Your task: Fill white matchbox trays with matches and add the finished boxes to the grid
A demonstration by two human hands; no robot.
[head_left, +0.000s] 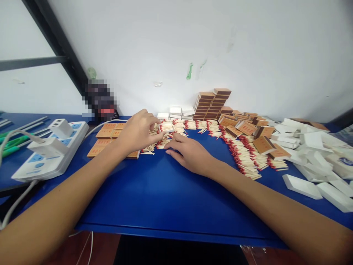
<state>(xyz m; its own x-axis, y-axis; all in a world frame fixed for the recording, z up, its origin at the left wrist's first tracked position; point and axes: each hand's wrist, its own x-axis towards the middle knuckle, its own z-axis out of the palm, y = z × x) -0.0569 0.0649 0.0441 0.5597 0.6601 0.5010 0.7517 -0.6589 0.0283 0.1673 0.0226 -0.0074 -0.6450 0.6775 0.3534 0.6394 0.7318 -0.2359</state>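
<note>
My left hand [142, 130] pinches a small white matchbox tray [165, 127] between thumb and fingers, over the rows of matches. Just to its right, my right hand [187, 151] has its fingers curled near the tray's lower edge and the matches; what its fingertips hold, if anything, is too small to tell. Red-tipped matches [244, 156] lie in an arc of bundles from between my hands round to the right. Orange matchboxes [100, 145] are laid flat beside and partly behind my left forearm.
Matchboxes [212, 105] stand stacked against the wall, with more heaped to their right. White trays [311, 147] pile up at the far right; several more [176, 111] sit at the back. A power strip [59, 158] with plugs and cables lies left on the blue table [165, 198].
</note>
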